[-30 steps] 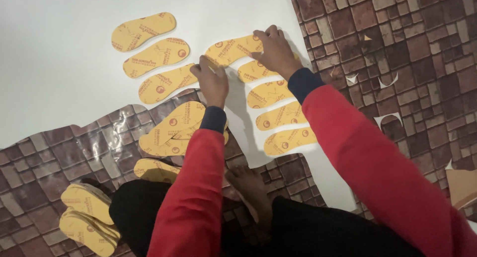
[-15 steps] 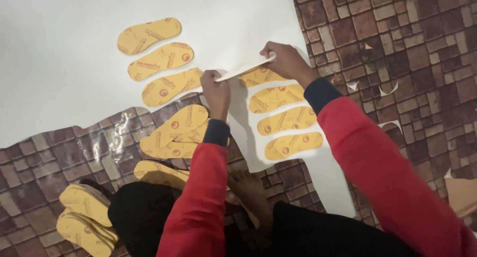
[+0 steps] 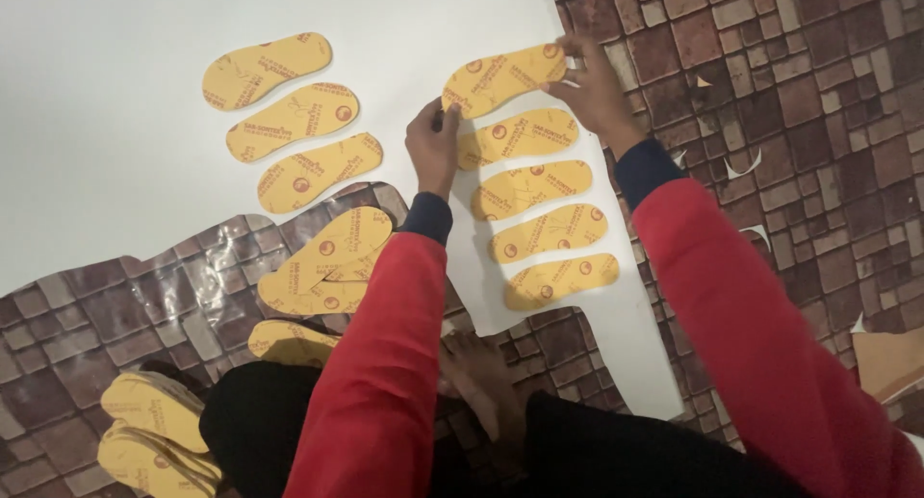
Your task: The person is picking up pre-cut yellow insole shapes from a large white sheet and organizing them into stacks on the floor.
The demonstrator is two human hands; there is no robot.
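Upper centre of the frame, the left hand (image 3: 433, 147) and right hand (image 3: 597, 84) now pinch one yellow printed sole-shaped insole (image 3: 502, 77), lifted since a moment ago and held flat over the white sheet (image 3: 115, 123), above the column of four.

eight yellow insoles (image 3: 268, 69) lie flat on one white sheet (image 3: 115, 152): three in the left column, five in the right. more insoles sit in loose stacks (image 3: 327, 262) on the floor, too overlapped to count.

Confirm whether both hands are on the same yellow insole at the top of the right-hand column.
Yes: the left hand grips one end of the top insole and the right hand the other, on the white sheet.
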